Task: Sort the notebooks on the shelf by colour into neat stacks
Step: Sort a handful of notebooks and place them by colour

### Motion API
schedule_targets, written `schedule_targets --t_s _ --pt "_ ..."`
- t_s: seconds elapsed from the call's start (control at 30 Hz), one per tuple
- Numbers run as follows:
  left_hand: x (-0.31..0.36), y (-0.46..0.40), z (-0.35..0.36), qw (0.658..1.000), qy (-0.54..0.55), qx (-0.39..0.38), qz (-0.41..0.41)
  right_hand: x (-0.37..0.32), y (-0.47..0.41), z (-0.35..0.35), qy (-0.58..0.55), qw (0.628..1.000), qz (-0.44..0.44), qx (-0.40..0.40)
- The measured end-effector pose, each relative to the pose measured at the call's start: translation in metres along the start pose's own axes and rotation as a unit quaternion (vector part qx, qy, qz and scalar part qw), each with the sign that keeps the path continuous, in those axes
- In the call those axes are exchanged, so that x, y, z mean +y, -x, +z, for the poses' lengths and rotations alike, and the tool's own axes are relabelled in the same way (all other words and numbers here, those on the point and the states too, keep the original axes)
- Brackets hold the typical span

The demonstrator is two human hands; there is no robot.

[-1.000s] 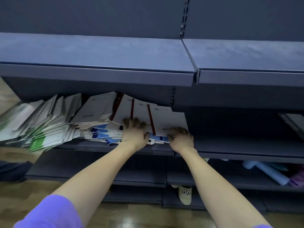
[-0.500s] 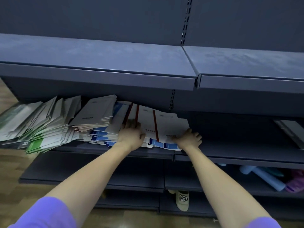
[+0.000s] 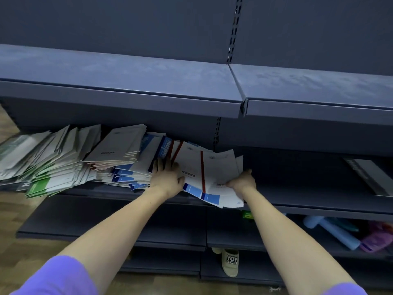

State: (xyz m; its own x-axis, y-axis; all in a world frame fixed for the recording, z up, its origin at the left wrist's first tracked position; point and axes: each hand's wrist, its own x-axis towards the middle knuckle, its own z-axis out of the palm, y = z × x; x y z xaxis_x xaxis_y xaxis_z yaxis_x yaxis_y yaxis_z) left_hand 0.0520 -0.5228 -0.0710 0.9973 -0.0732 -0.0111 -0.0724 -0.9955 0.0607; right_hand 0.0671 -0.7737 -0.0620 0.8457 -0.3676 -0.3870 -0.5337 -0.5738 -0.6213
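Left hand [image 3: 168,179] flat, fingers straight, pressing white red-spined paper notebooks [image 3: 214,173]; right hand [image 3: 242,181] beside it grips their right edge.

A single head-worn wide-angle camera is looking forward and down at a dark blue shelving unit [image 3: 127,99] from close range, within arm's reach. It is facing the unit's back panel [image 3: 119,26] almost squarely, with the upper shelf filling the middle of the frame, both forearms reaching in from the bottom edge, and the wooden floor [image 3: 8,220] showing at lower left.
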Motion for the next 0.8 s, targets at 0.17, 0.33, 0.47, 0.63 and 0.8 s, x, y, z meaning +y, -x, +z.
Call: schedule_targets --t_s 0.17,0.33,0.47,0.63,0.8 --pt "0.005 0.002 0.004 1.000 -0.015 0.016 0.008 0.008 0.007 -0.020 -0.079 0.993 -0.031 0.082" --pt "0.013 0.006 0.004 1.000 0.006 0.001 0.012 0.026 0.000 -0.050 -0.232 0.958 0.015 0.167" --pt "0.028 0.012 0.006 0.998 0.021 -0.025 0.062 0.023 -0.004 -0.047 -0.347 0.932 0.037 0.101" --pt "0.040 0.018 0.014 0.990 0.068 0.004 0.126 0.012 0.014 -0.015 -0.018 0.998 0.061 0.024" --pt "0.038 0.017 0.015 0.983 0.147 0.046 0.096 0.011 0.032 -0.009 0.124 0.981 0.131 0.072"
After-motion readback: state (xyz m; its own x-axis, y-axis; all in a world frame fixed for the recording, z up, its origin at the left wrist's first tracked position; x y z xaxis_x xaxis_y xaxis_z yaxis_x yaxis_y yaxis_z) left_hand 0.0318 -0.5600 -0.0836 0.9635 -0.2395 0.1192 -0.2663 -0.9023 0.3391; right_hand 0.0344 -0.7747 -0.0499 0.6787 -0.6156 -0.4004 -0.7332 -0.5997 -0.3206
